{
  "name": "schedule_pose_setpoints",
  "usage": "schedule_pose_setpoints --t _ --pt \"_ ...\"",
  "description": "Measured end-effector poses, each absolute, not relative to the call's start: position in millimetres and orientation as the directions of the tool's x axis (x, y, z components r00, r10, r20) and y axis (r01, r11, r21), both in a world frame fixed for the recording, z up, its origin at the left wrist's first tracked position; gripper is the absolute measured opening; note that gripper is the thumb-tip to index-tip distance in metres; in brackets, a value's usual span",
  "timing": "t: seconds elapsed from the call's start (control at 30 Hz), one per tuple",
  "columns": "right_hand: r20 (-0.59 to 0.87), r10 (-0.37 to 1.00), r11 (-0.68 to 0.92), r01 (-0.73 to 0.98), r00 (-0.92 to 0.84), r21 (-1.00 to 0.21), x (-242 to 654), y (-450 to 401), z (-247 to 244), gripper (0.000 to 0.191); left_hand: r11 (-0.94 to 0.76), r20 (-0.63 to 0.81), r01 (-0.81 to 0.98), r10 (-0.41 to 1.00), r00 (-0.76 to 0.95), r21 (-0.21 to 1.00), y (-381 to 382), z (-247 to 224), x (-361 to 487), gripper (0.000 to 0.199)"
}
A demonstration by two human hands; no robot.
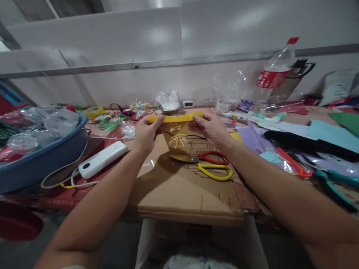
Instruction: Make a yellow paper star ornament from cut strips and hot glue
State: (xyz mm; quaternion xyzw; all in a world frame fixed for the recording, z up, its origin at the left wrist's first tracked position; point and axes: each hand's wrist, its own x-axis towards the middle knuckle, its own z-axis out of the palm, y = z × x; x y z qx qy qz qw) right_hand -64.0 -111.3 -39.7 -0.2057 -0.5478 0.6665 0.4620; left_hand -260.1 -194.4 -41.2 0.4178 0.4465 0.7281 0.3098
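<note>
A yellow strip (179,118) is stretched level between my hands above the cardboard (179,194). My left hand (148,131) pinches its left end between thumb and fingers. Its right end is pinched in my right hand (211,129). Below the strip, a small clear plastic piece with thin yellow strips fanned over it (177,141) lies on the cardboard. Scissors with one red and one yellow handle (214,172) rest on the cardboard nearer to me, their blades pointing left.
At left are a blue basin (56,149) of plastic bottles and a white power strip (103,160) with its cord. A bottle with a red cap (273,76) stands back right. Coloured sheets (322,130) and teal-handled pliers (333,188) lie at right.
</note>
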Motion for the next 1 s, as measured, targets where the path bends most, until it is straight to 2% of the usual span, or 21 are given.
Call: schedule_pose_setpoints --t 0.1,0.27,0.47,0.7,1.0 --pt "0.155 0.862 -0.052 -0.389 -0.482 -0.920 -61.6 -113.9 -46.0 0.013 -0.330 0.260 -0.085 0.855 -0.450 0.940 -191.5 -49.5 -259.6 0.041" --pt "0.086 0.890 -0.101 -0.377 -0.448 -0.921 -58.9 -120.8 -45.7 0.006 -0.297 0.205 -0.147 0.871 -0.447 0.943 -192.8 -52.4 -255.2 0.040" --pt "0.088 0.921 -0.096 -0.440 -0.380 -0.893 -60.4 -122.4 -48.3 0.010 -0.258 0.129 -0.238 0.883 -0.451 0.936 -195.9 -51.3 -253.5 0.031" --pt "0.122 0.947 -0.039 -0.483 -0.296 -0.875 -62.0 -116.4 -54.1 0.015 -0.201 0.092 -0.241 0.913 -0.398 0.949 -194.7 -55.6 -251.8 0.039" --pt "0.104 0.955 -0.044 -0.481 -0.277 -0.875 -62.8 -120.5 -55.6 0.017 -0.252 0.086 -0.281 0.866 -0.493 0.926 -185.1 -63.1 -254.6 0.028"
